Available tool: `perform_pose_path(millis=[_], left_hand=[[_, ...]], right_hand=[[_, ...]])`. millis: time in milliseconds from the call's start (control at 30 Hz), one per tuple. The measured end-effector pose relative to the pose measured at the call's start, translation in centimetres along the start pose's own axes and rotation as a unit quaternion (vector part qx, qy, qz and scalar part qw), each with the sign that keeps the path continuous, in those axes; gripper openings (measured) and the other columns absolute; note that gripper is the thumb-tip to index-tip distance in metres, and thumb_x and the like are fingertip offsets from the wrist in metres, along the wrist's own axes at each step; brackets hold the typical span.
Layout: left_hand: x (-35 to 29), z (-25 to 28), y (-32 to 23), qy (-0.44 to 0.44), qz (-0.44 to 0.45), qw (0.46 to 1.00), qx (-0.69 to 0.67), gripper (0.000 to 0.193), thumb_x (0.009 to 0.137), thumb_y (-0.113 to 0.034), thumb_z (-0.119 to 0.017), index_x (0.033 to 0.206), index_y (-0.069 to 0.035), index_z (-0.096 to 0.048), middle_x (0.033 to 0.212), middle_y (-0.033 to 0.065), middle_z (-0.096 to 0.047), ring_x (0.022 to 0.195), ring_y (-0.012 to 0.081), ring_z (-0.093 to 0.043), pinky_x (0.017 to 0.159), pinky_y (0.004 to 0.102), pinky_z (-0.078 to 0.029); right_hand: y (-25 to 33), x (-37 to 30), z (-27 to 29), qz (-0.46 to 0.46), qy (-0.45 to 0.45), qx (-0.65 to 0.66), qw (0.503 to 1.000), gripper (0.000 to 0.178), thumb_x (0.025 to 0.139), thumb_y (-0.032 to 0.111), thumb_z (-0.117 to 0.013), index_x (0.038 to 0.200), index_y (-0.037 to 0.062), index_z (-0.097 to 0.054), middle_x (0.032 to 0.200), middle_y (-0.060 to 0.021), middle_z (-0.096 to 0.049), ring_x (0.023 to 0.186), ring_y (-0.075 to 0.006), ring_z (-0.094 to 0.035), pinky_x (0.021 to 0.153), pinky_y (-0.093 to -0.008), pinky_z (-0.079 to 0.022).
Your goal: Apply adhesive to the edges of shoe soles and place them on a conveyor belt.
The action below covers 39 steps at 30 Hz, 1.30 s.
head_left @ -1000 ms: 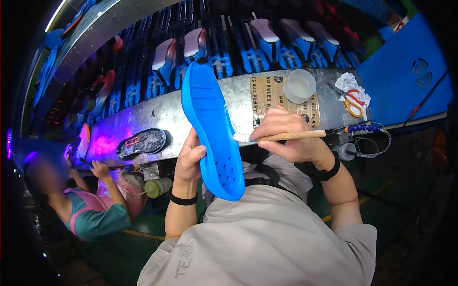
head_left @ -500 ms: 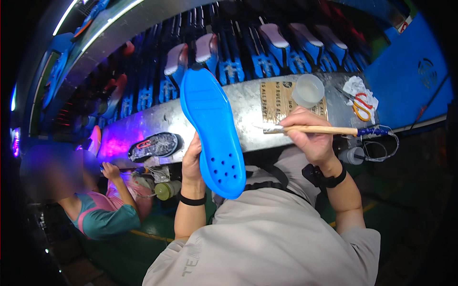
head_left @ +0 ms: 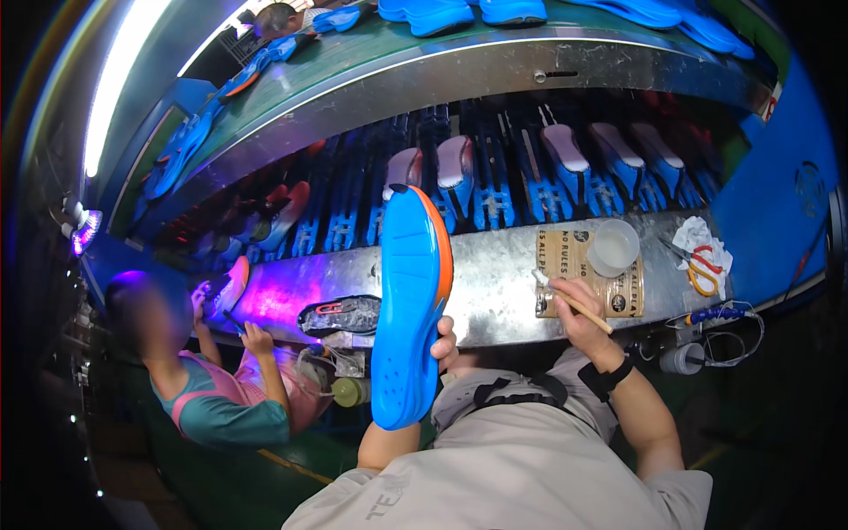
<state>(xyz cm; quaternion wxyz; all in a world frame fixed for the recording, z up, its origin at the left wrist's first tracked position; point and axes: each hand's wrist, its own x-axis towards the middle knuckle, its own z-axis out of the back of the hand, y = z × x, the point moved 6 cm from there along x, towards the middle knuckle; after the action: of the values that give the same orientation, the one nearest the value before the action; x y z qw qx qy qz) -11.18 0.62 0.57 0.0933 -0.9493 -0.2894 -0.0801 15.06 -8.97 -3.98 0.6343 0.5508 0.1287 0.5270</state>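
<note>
My left hand (head_left: 446, 344) is closed round the side of a blue shoe sole (head_left: 409, 305) with an orange strip along its right edge. The sole stands nearly upright in view, inner face toward me, small holes in its heel end; it hides most of that hand. In my right hand (head_left: 581, 316) is a brush (head_left: 590, 313) with a wooden handle, its whitish tip pointing left over a piece of brown printed cardboard (head_left: 554, 252). A translucent tub (head_left: 613, 248) of pale liquid sits on the cardboard, just beyond the right hand.
Orange-handled scissors (head_left: 704, 269) and crumpled white paper (head_left: 698, 237) lie right on the metal bench (head_left: 495, 309). A dark shoe-shaped piece (head_left: 340, 315) lies left. Behind stands a rack of shoes (head_left: 565, 150), with blue soles (head_left: 426, 16) on a green belt above. A co-worker (head_left: 234, 397) sits left.
The view has tilted up, showing the belt. My left hand has turned the sole so its orange edge shows. The brush in my right hand has swung, its handle end now lower right.
</note>
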Motion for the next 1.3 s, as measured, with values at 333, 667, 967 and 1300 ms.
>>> perform_pose_path(millis=[333,667,967,1300], left_hand=[[8.5,-10.6,-7.8,-0.067,-0.049,0.892,0.444,0.08,0.095,-0.044,-0.044,0.151,0.013,-0.034,0.14,0.0363,-0.052,0.115,0.0392,-0.066,0.091,0.0445,-0.06],[26.1,-15.7,-31.9,-0.312,-0.335,0.648,0.608,0.048,0.094,-0.013,-0.052,0.137,0.007,-0.056,0.124,0.0219,-0.069,0.115,0.0293,-0.068,0.105,0.0446,-0.05],[26.6,-15.7,-45.2,-0.423,0.071,-0.099,0.898,0.046,0.093,-0.025,-0.061,0.13,0.002,-0.066,0.136,0.0282,-0.062,0.128,0.0401,-0.061,0.107,0.0511,-0.048],[29.7,-10.0,-69.4,-0.288,0.023,-0.348,0.892,0.032,0.1,-0.019,-0.047,0.129,-0.009,-0.058,0.126,0.0214,-0.064,0.115,0.0431,-0.065,0.085,0.0578,-0.056]], right_hand=[[-1.7,-1.3,-0.8,0.017,-0.024,-0.035,0.999,0.02,0.087,-0.001,-0.067,0.106,-0.0027,-0.072,0.098,-0.0201,-0.071,0.09,-0.0376,-0.069,0.079,-0.0408,-0.055],[-1.6,-1.3,-1.2,0.007,-0.026,-0.024,0.999,0.022,0.085,-0.001,-0.065,0.106,-0.0032,-0.071,0.096,-0.0197,-0.069,0.087,-0.0357,-0.069,0.08,-0.0398,-0.055],[-2.0,-1.1,-1.2,-0.026,-0.012,-0.045,0.999,0.023,0.081,0.0,-0.067,0.103,-0.001,-0.073,0.094,-0.0187,-0.07,0.086,-0.0355,-0.069,0.077,-0.0417,-0.055],[-2.3,-0.4,-1.2,-0.023,0.003,-0.08,0.997,0.028,0.079,0.001,-0.074,0.107,0.0032,-0.077,0.094,-0.0124,-0.071,0.081,-0.0289,-0.069,0.071,-0.0376,-0.055]])
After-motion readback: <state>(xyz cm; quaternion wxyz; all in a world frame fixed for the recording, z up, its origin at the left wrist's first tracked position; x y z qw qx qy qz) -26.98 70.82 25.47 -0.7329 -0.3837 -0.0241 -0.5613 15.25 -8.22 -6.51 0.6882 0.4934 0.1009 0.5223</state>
